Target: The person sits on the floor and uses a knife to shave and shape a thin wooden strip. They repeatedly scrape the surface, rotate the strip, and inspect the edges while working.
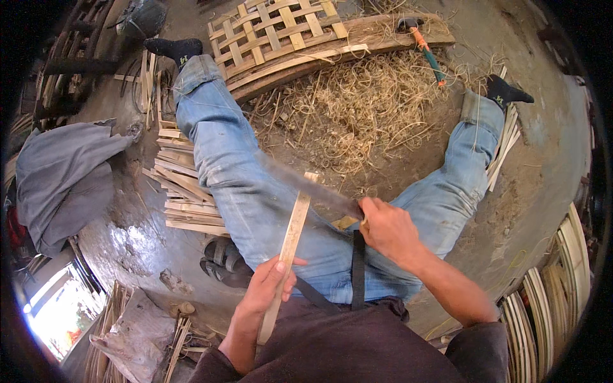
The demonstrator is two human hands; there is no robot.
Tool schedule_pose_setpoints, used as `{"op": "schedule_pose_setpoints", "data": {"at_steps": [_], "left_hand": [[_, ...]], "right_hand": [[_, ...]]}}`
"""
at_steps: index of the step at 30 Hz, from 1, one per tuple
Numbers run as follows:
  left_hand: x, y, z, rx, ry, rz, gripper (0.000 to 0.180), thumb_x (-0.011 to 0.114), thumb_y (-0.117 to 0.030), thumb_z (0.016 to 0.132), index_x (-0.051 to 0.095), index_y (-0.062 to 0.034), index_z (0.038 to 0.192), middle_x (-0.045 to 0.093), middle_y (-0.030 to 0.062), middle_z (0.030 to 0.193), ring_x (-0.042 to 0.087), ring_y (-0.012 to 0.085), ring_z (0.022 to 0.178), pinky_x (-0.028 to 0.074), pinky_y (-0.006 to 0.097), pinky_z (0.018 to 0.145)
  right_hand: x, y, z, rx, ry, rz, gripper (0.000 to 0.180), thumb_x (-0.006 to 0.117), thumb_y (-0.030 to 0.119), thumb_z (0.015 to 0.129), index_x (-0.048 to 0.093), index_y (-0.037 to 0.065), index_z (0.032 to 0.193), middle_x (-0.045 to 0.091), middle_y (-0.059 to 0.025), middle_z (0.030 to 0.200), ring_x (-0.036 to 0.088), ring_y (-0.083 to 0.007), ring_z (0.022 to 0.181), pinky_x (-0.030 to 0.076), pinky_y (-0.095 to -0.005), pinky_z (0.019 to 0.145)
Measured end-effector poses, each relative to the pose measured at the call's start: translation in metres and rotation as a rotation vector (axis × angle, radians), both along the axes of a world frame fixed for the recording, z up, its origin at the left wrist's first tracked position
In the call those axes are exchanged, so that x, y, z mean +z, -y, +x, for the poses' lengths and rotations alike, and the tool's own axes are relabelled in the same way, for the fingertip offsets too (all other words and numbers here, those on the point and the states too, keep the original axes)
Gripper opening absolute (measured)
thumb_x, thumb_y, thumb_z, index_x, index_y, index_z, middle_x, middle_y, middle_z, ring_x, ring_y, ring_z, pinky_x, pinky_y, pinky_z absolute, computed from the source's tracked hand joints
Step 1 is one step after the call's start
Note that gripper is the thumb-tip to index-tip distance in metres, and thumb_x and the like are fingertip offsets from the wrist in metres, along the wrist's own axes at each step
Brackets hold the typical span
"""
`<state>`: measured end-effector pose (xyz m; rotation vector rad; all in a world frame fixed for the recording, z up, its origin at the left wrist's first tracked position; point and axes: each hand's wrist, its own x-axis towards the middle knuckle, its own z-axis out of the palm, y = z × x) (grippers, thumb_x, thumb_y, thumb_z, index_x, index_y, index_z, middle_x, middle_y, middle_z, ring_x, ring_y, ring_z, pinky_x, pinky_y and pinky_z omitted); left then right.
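Observation:
My left hand (271, 279) is closed round the lower part of a flat, pale bamboo strip (292, 233), its thumb lying along the face. The strip stands slanted in front of my body, its lower end reaching my dark shirt. In my right hand (391, 231) is the handle of a long knife, mostly hidden by the fingers. The grey knife blade (319, 193), smeared by motion, points up and left and crosses the strip near its top end. Whether the blade touches the strip I cannot tell.
Between my outstretched legs lies a heap of curly shavings (370, 108). Beyond it are a thick wooden plank (389, 35), a woven lattice of strips (274, 32) and a hammer (423, 48). Cut strips (185, 185) are stacked by my left leg, near a grey cloth (67, 179).

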<state>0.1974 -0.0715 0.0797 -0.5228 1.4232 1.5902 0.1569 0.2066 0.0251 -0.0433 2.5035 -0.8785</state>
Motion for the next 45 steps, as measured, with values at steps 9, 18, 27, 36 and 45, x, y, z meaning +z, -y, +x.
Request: {"op": "schedule_pose_setpoints", "data": {"at_steps": [9, 18, 27, 36, 45], "left_hand": [[0.001, -0.004, 0.002, -0.095, 0.027, 0.126, 0.044, 0.036, -0.030, 0.106, 0.057, 0.0059, 0.119, 0.049, 0.0004, 0.063, 0.047, 0.0080, 0.051, 0.041, 0.022, 0.049], [-0.006, 0.004, 0.009, -0.103, 0.018, 0.178, 0.043, 0.038, -0.029, 0.105, 0.059, 0.0053, 0.120, 0.050, 0.0008, 0.064, 0.047, 0.0079, 0.052, 0.042, 0.023, 0.049], [-0.052, -0.065, -0.043, 0.319, -0.314, -0.009, 0.047, 0.040, -0.022, 0.100, 0.049, 0.0030, 0.138, 0.055, 0.0040, 0.097, 0.054, 0.0108, 0.084, 0.045, 0.025, 0.078], [-0.041, -0.134, -0.124, 0.258, -0.515, 0.154, 0.049, 0.047, -0.006, 0.088, 0.055, -0.0034, 0.136, 0.051, 0.0049, 0.112, 0.048, 0.0131, 0.105, 0.037, 0.026, 0.097], [-0.182, -0.099, -0.133, -0.049, -0.626, -0.134, 0.030, 0.053, -0.014, 0.094, 0.063, -0.0031, 0.120, 0.060, 0.0028, 0.093, 0.053, 0.0112, 0.085, 0.045, 0.026, 0.079]], "right_hand": [[0.000, 0.017, -0.045, -0.773, 0.326, -1.031, 0.019, 0.069, 0.014, 0.090, 0.055, 0.006, 0.102, 0.067, -0.0062, 0.087, 0.065, -0.0129, 0.071, 0.053, -0.0273, 0.061], [-0.014, 0.007, -0.050, -0.579, -0.036, -0.493, 0.019, 0.070, 0.003, 0.083, 0.055, 0.004, 0.096, 0.063, -0.0031, 0.077, 0.062, -0.0117, 0.064, 0.051, -0.0273, 0.057], [0.017, 0.042, 0.012, -0.897, 0.380, -0.824, 0.031, 0.080, 0.013, 0.078, 0.057, 0.003, 0.097, 0.067, -0.0048, 0.086, 0.063, -0.0114, 0.076, 0.053, -0.0275, 0.070], [0.008, -0.061, 0.003, -1.354, 0.045, -0.307, 0.020, 0.075, 0.008, 0.081, 0.062, 0.003, 0.095, 0.064, -0.0026, 0.088, 0.061, -0.0121, 0.077, 0.054, -0.0291, 0.068], [-0.011, -0.380, 0.036, -1.181, 0.086, 0.503, 0.036, 0.083, 0.018, 0.075, 0.060, 0.000, 0.095, 0.064, -0.0063, 0.077, 0.061, -0.0155, 0.062, 0.052, -0.0319, 0.059]]}}
